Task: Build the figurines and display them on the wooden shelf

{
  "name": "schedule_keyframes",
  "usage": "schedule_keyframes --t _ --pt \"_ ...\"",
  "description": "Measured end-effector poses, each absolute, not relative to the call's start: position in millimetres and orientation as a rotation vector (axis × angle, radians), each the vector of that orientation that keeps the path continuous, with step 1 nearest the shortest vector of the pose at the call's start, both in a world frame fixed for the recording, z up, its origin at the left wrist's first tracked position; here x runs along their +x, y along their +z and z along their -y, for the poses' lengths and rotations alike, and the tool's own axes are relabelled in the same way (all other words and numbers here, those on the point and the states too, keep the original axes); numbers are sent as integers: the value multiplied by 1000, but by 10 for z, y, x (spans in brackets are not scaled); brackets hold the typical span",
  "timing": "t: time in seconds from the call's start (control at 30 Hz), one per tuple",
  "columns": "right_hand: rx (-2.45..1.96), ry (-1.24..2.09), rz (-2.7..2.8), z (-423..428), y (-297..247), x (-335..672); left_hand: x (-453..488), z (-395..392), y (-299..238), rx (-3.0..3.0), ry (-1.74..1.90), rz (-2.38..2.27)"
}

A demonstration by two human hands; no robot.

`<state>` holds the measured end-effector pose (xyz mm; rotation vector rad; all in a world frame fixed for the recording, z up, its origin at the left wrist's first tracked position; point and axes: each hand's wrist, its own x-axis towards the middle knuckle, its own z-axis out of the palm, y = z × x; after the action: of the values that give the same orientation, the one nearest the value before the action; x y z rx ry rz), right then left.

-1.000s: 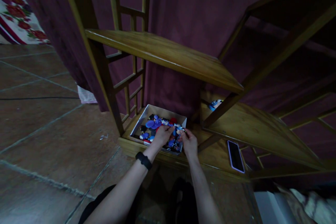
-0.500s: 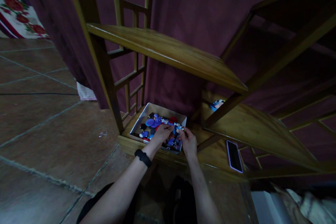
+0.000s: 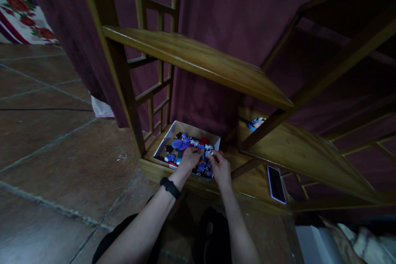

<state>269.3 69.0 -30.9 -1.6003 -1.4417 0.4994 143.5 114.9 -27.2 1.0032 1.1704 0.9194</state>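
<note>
**Both hands working over a box of small pieces**

An open white box is sitting at the left end of the bottom shelf, holding a heap of small blue, red and dark pieces. The left hand is curling down into it, fingertips pinching one end of a small blue and white piece. The right hand is pinching the other end. The piece is lying over the box's right half, its long axis running left to right; which end leads is too small to tell. Further right, a phone is lying flat.

i found no readable text, label, brand or number anywhere; the box's small pieces were too blurred.
</note>
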Motion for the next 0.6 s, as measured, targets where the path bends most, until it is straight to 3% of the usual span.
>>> schedule_keyframes --t 0.6 --pt "-1709 451 1253 -680 -404 2599 1587 -1018 -415 1292 1105 -1374"
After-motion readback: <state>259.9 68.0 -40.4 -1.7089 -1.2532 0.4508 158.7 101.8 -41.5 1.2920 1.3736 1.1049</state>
